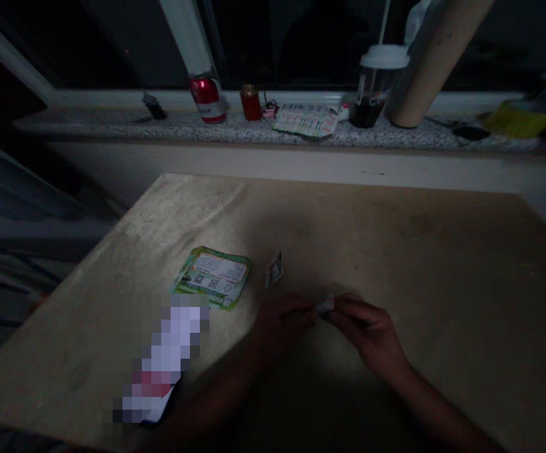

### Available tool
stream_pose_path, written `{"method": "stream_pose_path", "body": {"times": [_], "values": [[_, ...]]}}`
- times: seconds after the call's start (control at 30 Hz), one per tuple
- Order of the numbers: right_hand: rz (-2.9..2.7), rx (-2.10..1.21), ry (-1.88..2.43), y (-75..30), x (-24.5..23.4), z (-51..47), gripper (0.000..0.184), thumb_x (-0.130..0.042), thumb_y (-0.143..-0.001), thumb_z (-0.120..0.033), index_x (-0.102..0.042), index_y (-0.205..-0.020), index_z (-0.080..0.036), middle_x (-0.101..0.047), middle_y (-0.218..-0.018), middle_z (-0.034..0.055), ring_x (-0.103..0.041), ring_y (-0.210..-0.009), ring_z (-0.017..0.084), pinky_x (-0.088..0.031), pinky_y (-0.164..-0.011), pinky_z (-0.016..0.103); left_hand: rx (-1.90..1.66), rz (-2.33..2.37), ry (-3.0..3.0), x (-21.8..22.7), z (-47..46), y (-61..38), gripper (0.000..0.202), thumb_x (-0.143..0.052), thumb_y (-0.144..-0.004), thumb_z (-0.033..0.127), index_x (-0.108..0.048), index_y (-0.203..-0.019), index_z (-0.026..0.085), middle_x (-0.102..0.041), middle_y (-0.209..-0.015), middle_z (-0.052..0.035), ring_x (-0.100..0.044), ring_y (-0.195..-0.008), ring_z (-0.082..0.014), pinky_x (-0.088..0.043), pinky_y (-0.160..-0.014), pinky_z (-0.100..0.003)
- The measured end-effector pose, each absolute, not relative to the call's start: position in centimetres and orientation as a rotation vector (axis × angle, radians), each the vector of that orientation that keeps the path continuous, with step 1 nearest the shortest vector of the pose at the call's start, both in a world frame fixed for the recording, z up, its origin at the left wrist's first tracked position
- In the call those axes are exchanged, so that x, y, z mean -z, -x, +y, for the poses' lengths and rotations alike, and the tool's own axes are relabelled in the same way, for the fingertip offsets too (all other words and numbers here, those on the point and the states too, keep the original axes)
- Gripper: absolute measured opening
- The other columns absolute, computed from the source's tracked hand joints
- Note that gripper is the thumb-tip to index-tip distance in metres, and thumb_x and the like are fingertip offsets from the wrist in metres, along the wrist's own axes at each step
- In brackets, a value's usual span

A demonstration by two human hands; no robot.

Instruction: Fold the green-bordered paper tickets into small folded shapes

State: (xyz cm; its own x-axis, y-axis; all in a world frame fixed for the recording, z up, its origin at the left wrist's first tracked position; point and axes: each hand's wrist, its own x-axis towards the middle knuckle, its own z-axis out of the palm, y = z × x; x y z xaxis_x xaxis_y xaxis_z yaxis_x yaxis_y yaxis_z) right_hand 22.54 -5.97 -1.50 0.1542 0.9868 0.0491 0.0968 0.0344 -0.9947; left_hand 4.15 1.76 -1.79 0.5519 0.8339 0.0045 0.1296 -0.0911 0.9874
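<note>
Over the middle of the table, my left hand [285,319] and my right hand [367,324] are close together, fingers pinched on opposite sides of a small printed piece of folded paper [326,304]. The fingertips cover part of it, and the dim light hides its exact shape. A second small folded piece of printed paper [274,269] stands on the table just beyond my left hand. To its left lies a flat green packet [214,277] with white text panels and square printed codes.
A blurred-out phone-like device [164,358] with a lit face lies left of my left forearm on the tabletop [419,251]. Along the granite sill [169,132] stand a red can [207,99], a red jar [251,104], a crumpled printed sheet [306,119], a lidded cup [372,88] and a cardboard tube [436,63].
</note>
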Motion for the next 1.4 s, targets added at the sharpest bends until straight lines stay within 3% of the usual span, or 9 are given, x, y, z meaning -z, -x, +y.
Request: {"method": "stream_pose_path", "body": {"times": [0.23,0.73,1.13,1.4], "values": [[-1.186,-1.012,1.240,-22.7,1.5,-6.1,0.013,-0.068,-0.092,-0.028,-0.081,-0.089,-0.026,-0.069,-0.081,0.0036,-0.065,-0.075,0.017,-0.053,-0.066,0.027,-0.747,0.751,-1.579,1.1,1.7,-4.3,0.017,-0.078,-0.078,0.026,-0.081,-0.094,0.021,-0.077,-0.087,-0.0036,-0.069,-0.079,-0.0171,-0.051,-0.075,-0.026],[-1.205,-1.074,1.203,-22.5,1.5,-6.3,0.016,-0.066,-0.093,-0.027,-0.077,-0.082,-0.022,-0.068,-0.080,0.0034,-0.063,-0.074,0.016,-0.051,-0.065,0.025,-0.694,0.789,-1.497,2.5,1.7,-4.1,0.022,-0.075,-0.083,0.037,-0.080,-0.083,0.016,-0.075,-0.080,-0.0065,-0.069,-0.074,-0.0183,-0.051,-0.067,-0.026],[-1.225,-1.036,1.210,-22.5,1.5,-6.8,0.019,-0.067,-0.093,-0.027,-0.074,-0.077,-0.021,-0.065,-0.071,0.0019,-0.058,-0.066,0.014,-0.044,-0.059,0.026,-0.622,0.705,-1.614,2.7,1.4,-4.0,0.025,-0.066,-0.087,0.035,-0.074,-0.077,0.013,-0.070,-0.069,-0.0048,-0.061,-0.064,-0.0146,-0.045,-0.062,-0.024],[-1.215,-1.101,1.237,-22.3,1.9,-6.9,0.025,-0.065,-0.093,-0.030,-0.068,-0.072,-0.018,-0.062,-0.068,0.0011,-0.055,-0.062,0.013,-0.042,-0.057,0.025,-0.539,0.652,-1.651,2.1,1.5,-3.9,0.038,-0.058,-0.094,0.042,-0.070,-0.073,0.013,-0.061,-0.063,-0.0011,-0.052,-0.059,-0.0116,-0.038,-0.058,-0.022]]}}
